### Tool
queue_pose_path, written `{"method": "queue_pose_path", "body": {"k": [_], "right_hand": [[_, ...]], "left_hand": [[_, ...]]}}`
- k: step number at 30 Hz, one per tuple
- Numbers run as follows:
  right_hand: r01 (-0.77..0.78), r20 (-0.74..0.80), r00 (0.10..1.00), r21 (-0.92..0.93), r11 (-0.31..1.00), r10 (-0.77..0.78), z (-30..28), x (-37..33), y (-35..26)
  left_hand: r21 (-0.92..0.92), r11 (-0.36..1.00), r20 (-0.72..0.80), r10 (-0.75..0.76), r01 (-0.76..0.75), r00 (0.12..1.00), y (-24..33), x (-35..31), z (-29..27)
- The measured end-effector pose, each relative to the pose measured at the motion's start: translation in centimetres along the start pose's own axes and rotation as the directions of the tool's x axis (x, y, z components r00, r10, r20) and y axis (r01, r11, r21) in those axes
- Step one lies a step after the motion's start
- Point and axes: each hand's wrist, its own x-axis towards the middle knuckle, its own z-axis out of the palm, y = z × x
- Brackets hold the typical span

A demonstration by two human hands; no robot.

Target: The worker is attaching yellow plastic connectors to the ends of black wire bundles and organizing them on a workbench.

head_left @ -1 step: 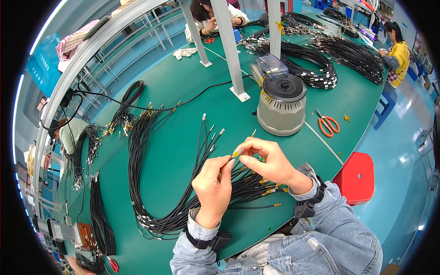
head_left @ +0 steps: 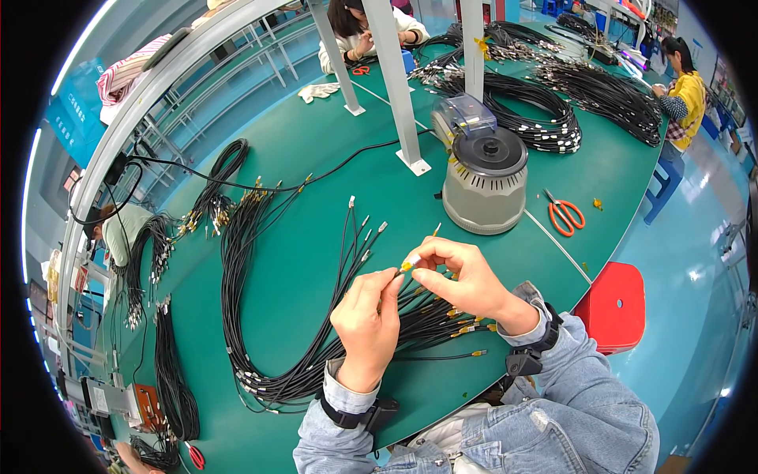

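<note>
Over the green table, my left hand (head_left: 367, 328) pinches a thin black cable near its end. My right hand (head_left: 462, 274) closes its thumb and forefinger on the cable's tip, where a bit of yellow tape (head_left: 407, 266) and a whitish connector show. A large bundle of black cables (head_left: 229, 304) curves across the table and passes under both hands. Several of its ends, wrapped in yellow tape, lie below my right hand. Other loose ends with white tips (head_left: 382, 227) point away from me, beyond my left hand.
A round grey tape dispenser (head_left: 484, 193) stands beyond my hands. Orange-handled scissors (head_left: 566, 217) lie right of it. Metal posts (head_left: 399, 95) rise from the table. More cable coils (head_left: 170, 371) lie left and far right. A red stool (head_left: 614, 308) stands at right. Other people sit around.
</note>
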Motion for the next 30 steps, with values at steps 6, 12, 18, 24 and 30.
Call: {"method": "queue_pose_path", "body": {"k": [6,12,18,24,30], "right_hand": [[-0.024,-0.003,1.0,0.037,0.999,0.024,0.1,0.0,0.0],[-0.115,0.012,0.993,0.134,0.984,0.114,-0.1,0.0,-0.1],[-0.062,-0.033,0.997,0.116,0.991,0.066,0.4,-0.3,0.3],[-0.045,-0.022,0.999,0.137,0.99,0.049,0.2,-0.4,0.6],[-0.059,-0.077,0.994,0.239,0.969,0.08,0.8,-0.4,0.1]], "left_hand": [[0.23,0.962,-0.02,0.157,-0.148,0.987,0.1,-0.2,0.0],[-0.063,0.991,-0.017,-0.122,0.121,0.992,0.4,-0.5,0.1],[-0.134,0.978,0.031,-0.157,0.159,0.987,0.6,-0.8,0.7],[-0.199,0.945,0.103,-0.244,0.26,0.964,0.9,-0.9,0.7],[-0.431,0.766,0.251,-0.405,0.476,0.879,0.8,-0.9,0.3]]}}
